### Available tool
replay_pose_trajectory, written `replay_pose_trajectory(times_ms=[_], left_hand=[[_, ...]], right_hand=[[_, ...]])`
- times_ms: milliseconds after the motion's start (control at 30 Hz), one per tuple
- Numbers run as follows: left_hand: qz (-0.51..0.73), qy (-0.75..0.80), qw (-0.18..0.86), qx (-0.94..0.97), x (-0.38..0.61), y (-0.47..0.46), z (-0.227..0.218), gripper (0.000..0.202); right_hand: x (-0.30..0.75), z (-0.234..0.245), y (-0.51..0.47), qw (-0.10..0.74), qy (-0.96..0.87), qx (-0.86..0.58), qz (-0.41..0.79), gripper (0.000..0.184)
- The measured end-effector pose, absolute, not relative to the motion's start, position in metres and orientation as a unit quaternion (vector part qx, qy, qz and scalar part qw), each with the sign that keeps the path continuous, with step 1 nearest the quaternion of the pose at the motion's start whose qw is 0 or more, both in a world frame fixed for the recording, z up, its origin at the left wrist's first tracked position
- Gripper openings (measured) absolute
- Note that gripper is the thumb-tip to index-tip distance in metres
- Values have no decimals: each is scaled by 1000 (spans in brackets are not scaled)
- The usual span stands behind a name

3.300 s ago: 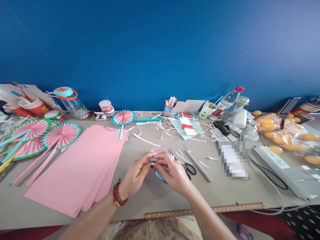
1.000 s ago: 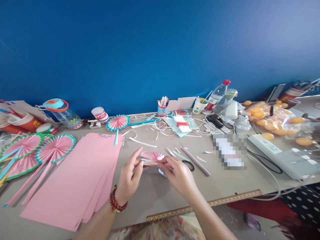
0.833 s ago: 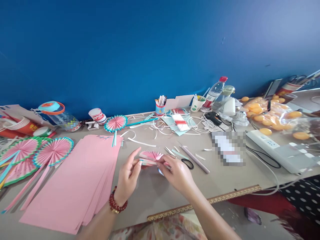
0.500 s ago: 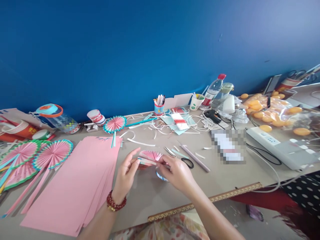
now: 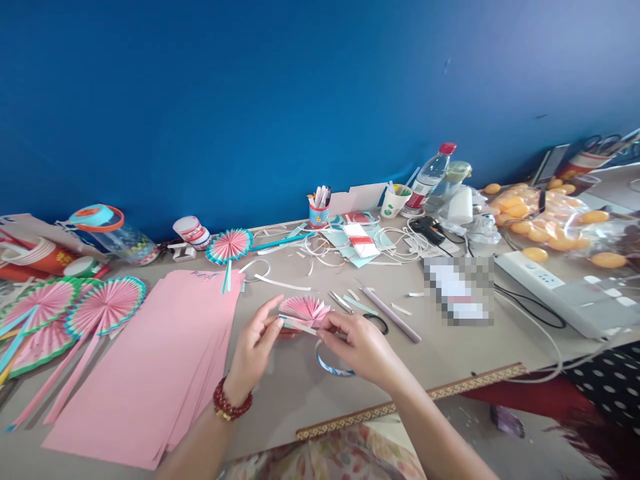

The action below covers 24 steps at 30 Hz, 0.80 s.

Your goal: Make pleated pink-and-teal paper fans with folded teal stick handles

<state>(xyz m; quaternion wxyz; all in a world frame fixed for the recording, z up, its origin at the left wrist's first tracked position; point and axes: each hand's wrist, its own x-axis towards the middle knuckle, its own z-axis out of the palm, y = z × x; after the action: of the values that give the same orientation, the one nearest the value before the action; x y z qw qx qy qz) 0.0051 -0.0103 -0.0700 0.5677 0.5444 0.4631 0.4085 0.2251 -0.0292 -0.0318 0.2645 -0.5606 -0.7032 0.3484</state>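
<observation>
My left hand (image 5: 254, 351), with a red bead bracelet at the wrist, pinches the left end of a small pleated pink paper fan (image 5: 304, 309) with a blue edge. My right hand (image 5: 361, 347) pinches its right end, fingers closed. A loop of blue-edged tape or strip (image 5: 331, 366) hangs below my right hand. The fan is held just above the table, fanned open upward.
A stack of pink paper sheets (image 5: 155, 360) lies to the left. Finished pink fans (image 5: 100, 308) lie at far left, another fan (image 5: 229, 245) stands further back. Scissors (image 5: 376, 323), paper strips, a pen cup (image 5: 318, 212), a water bottle (image 5: 429, 179), a power strip (image 5: 560, 295) and orange balls (image 5: 550, 227) crowd the right.
The fan has spread open between my hands since 3.3 s ago. In the last second my right hand shifted slightly right and the blue loop now shows below it.
</observation>
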Motion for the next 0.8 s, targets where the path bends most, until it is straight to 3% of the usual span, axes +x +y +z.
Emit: replay_pose_trajectory(times_ms=[167,800], left_hand=[[397,469,561,555,5,-10,-73,58],[410,447,614,505,6,-11,-61,56]], right_hand=[[227,-29,-31,270,-696,-549,376,16],[221,-43,-23,231,-707,-594,307,14]])
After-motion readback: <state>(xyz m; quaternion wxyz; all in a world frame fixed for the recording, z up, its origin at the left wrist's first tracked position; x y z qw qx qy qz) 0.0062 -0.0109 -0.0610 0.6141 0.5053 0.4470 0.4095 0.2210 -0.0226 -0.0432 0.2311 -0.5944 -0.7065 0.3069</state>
